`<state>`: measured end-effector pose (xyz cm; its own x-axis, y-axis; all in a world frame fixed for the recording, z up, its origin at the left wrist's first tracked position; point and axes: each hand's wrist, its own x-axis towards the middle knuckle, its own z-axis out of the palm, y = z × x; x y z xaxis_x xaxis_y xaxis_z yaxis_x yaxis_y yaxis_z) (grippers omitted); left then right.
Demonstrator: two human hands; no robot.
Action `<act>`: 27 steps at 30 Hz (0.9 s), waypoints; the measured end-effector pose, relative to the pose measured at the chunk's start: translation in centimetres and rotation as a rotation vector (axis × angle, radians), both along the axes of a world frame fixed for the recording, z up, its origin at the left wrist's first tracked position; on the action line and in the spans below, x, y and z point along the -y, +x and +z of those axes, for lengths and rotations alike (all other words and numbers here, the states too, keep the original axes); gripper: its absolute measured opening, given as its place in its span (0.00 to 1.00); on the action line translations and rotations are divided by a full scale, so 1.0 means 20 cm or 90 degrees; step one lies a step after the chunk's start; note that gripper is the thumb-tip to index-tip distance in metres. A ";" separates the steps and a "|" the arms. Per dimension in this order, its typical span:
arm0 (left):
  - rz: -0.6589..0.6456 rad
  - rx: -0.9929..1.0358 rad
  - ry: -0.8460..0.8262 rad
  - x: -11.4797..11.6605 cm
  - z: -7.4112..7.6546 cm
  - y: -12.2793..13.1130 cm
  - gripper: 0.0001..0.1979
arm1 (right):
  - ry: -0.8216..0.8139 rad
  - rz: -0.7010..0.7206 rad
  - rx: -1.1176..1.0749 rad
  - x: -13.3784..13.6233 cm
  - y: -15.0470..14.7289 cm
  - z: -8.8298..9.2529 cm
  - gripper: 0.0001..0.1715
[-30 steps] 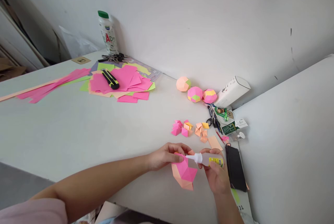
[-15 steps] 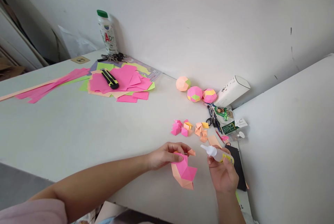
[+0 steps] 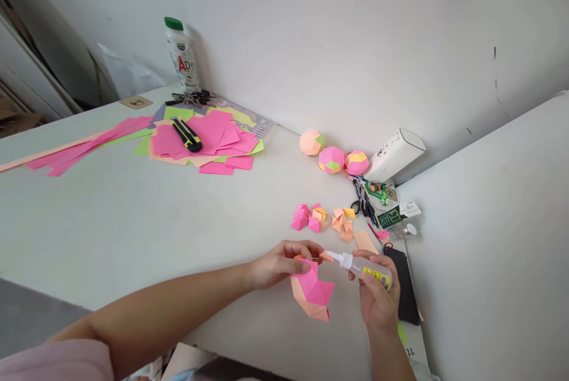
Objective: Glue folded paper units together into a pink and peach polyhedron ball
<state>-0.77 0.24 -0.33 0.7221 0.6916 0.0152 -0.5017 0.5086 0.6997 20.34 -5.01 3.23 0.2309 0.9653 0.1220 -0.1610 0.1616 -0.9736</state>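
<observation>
My left hand point(image 3: 287, 262) is closed on a partly built folded-paper ball point(image 3: 312, 292) of pink and peach faces, its thumb on a pink one. A small folded peach piece point(image 3: 326, 256) pokes out at the same hand's fingertips. Wrapped in my right hand point(image 3: 379, 295) is a clear glue bottle point(image 3: 370, 271) with a yellow label, lying nearly level. Its white nozzle tip meets the peach piece or is very close to it. Beyond the hands lie folded pink pieces point(image 3: 301, 217) and folded peach pieces point(image 3: 342, 222).
Three finished paper balls point(image 3: 331, 160) sit by the wall beside a white box point(image 3: 397, 154). Scissors point(image 3: 365, 202) and a black pouch point(image 3: 402, 286) are at the right. Farther left, a utility knife point(image 3: 187, 134) rests on pink sheets point(image 3: 222, 132), near a white bottle point(image 3: 182, 58).
My right hand has brought the glue bottle leftward and lowered its tip to the peach piece. My left hand and the paper ball have barely moved.
</observation>
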 end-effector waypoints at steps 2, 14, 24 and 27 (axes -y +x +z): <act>0.002 -0.009 -0.005 0.00 0.01 0.00 0.03 | 0.006 -0.001 0.015 0.00 0.00 0.00 0.13; 0.000 -0.001 0.009 0.00 0.01 0.00 0.01 | -0.005 -0.006 0.104 0.03 -0.01 0.00 0.14; 0.014 -0.008 0.008 -0.01 -0.01 0.00 0.01 | 0.030 -0.040 0.131 0.02 0.04 -0.02 0.13; 0.015 -0.013 0.007 -0.01 -0.01 0.00 0.01 | 0.049 -0.051 0.122 0.02 0.04 -0.02 0.13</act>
